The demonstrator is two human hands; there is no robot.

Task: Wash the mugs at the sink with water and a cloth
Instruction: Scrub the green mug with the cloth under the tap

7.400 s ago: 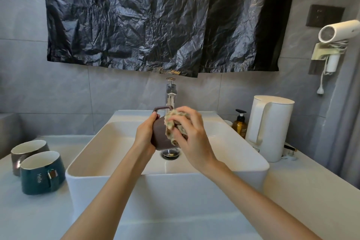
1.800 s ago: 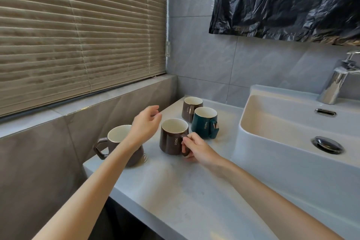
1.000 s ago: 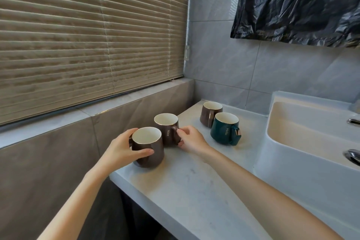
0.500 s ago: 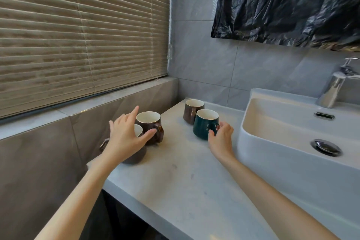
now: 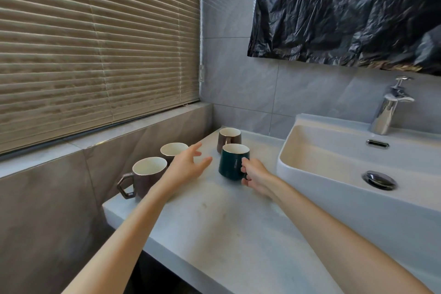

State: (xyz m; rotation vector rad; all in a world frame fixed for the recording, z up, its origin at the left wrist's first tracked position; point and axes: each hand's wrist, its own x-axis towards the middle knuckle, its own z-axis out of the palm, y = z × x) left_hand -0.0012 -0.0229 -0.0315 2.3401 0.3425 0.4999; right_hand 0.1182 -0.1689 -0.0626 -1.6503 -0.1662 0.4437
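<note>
The right hand (image 5: pixel 254 175) curls round the handle of the green mug (image 5: pixel 232 162), which stands on the counter (image 5: pixel 214 227) just left of the sink (image 5: pixel 334 174). The left hand (image 5: pixel 188 167) hovers with fingers spread, holding nothing, beside three brown mugs (image 5: pixel 148 174).
</note>
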